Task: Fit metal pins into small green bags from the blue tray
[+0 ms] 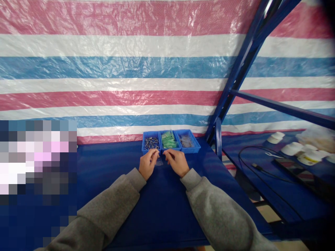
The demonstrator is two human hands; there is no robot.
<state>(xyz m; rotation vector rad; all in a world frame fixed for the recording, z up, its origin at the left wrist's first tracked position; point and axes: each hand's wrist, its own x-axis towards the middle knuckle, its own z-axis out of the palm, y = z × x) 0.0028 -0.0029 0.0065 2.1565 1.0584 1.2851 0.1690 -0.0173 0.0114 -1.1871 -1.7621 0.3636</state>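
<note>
My left hand (148, 164) is closed in a pinch on a small clear plastic bag (159, 161), which hangs beside the fingertips above the blue table. My right hand (178, 162) is a short way to the right, its thumb and fingers pinched together; whatever it may hold is too small to make out. Just beyond the hands three blue bins stand in a row. Dark metal screws (151, 143) fill the left bin (143, 148). Green packets (169, 140) lie in the middle bin, and clear plastic bags (186, 141) in the right bin (192, 150).
A blue metal frame (230, 87) slants up at the right. On a second blue surface beyond it lie white round containers (291, 149), a black cable (274, 179) and a plastic bag (316, 137). Striped sheeting (117, 69) hangs behind. The left side is pixelated.
</note>
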